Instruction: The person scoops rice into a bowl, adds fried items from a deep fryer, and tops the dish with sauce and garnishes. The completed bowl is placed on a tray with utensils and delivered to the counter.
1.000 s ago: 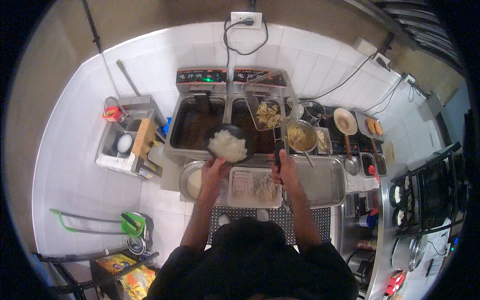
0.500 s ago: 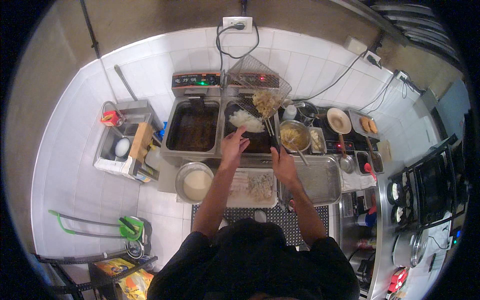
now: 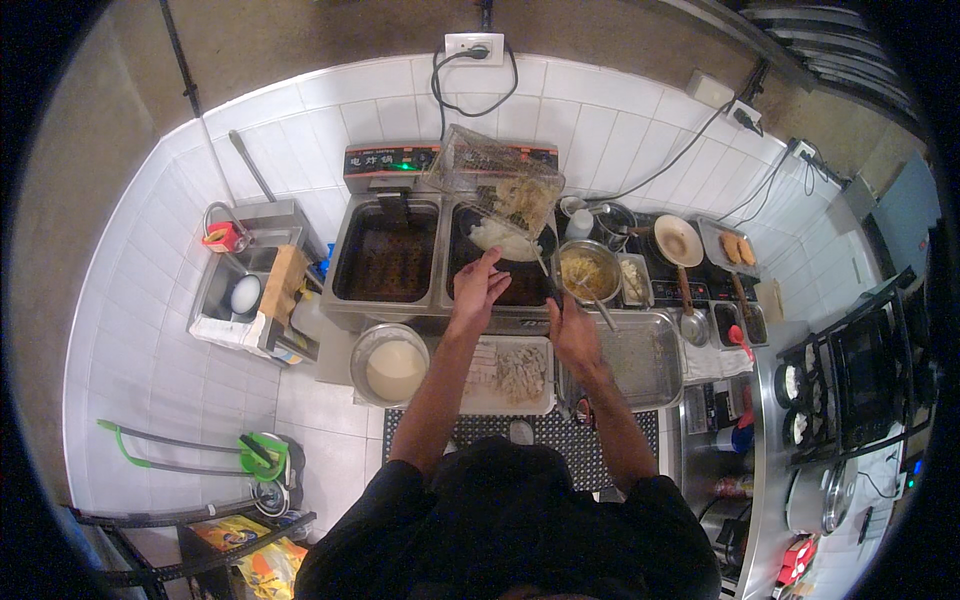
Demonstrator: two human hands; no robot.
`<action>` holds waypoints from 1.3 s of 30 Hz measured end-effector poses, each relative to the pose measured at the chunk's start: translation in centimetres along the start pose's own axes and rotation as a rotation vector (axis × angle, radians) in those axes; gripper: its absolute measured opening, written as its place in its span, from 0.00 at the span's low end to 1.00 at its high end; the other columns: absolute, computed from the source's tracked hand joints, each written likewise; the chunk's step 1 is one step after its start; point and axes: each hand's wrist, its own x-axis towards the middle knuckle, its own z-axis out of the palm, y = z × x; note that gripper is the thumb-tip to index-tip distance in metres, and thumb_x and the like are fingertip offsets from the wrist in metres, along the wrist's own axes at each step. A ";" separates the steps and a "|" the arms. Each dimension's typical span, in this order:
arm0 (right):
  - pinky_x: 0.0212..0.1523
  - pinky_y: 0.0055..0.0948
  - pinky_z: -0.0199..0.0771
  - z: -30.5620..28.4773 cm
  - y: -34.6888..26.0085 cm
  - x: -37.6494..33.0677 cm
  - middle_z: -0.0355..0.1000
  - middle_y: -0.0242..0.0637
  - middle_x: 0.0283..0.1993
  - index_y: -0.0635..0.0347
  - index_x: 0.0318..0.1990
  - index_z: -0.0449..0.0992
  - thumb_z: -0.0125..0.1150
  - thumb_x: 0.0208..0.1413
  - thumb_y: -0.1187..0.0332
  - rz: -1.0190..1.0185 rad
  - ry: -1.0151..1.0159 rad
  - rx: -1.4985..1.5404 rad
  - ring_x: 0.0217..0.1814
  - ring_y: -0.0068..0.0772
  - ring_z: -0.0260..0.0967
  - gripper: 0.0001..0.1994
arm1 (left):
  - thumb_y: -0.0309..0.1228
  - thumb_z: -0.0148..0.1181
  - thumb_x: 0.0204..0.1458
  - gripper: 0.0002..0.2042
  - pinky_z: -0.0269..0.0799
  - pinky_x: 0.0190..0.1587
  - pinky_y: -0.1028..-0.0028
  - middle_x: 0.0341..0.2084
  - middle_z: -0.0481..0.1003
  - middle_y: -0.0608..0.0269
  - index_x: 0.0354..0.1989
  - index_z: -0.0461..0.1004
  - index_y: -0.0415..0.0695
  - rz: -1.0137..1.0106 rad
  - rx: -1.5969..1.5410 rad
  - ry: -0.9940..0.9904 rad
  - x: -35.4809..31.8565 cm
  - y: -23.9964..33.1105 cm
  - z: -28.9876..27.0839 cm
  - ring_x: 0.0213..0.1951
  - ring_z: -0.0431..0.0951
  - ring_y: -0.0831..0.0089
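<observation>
Moving on from the pale mound it was carrying a second ago, the left hand (image 3: 480, 285) is now hovering open, fingers spread and empty, over the right fryer vat (image 3: 500, 262), where that white batch (image 3: 503, 238) is lying. Nearer the person, the right hand (image 3: 572, 330) is closing around thin tongs (image 3: 548, 275) beside the steel tray (image 3: 640, 355). Beyond, a wire fry basket (image 3: 497, 180) is sitting tilted above the vats, against the tiled wall.
</observation>
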 end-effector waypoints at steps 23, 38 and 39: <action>0.36 0.56 0.78 -2.0 -1.1 1.1 0.77 0.62 0.35 0.72 0.54 0.72 0.56 0.67 0.60 -0.135 0.127 -0.030 0.35 0.66 0.77 0.20 | 0.35 0.69 0.57 0.16 0.82 0.50 0.61 0.34 0.71 0.58 0.44 0.72 0.37 -0.008 -0.185 -0.100 1.4 -1.0 -1.6 0.42 0.81 0.60; 0.52 0.58 0.74 -4.8 -1.4 2.5 0.75 0.67 0.48 0.73 0.57 0.70 0.51 0.70 0.59 0.003 -0.049 0.007 0.49 0.71 0.73 0.22 | 0.36 0.65 0.57 0.14 0.80 0.55 0.52 0.38 0.75 0.55 0.46 0.71 0.42 -0.011 -0.274 -0.113 2.7 -2.8 -3.2 0.44 0.80 0.56; 0.53 0.58 0.73 -5.0 -1.4 2.6 0.75 0.66 0.49 0.73 0.57 0.70 0.51 0.70 0.59 0.002 -0.058 0.003 0.50 0.71 0.73 0.22 | 0.36 0.65 0.57 0.14 0.80 0.55 0.52 0.38 0.75 0.55 0.46 0.71 0.43 -0.018 -0.273 -0.112 2.6 -2.8 -3.1 0.44 0.79 0.56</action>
